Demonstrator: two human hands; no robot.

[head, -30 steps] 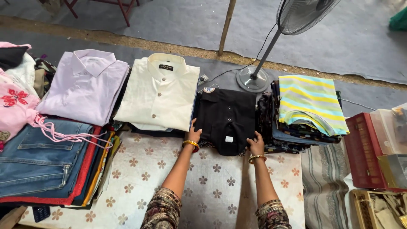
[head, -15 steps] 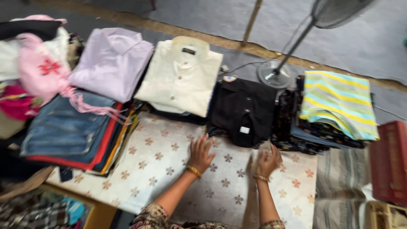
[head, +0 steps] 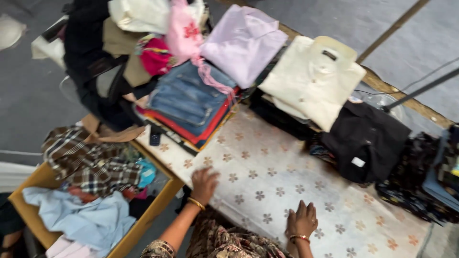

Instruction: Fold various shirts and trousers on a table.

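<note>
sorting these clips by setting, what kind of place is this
Probably a clothes stall or a garment sorting spot: folded shirts and jeans stacked on a floral-cloth table, with a wooden crate of loose clothes beside it.

Matt patterned cloth [head: 287, 177] covers the table, folded denim jeans [head: 189, 95] look coarse, the cream shirt [head: 313, 79] smooth cotton.

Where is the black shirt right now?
In the head view, the folded black shirt lies on the right side of the flower-patterned cloth, just right of the cream shirt and beyond the right hand.
</note>
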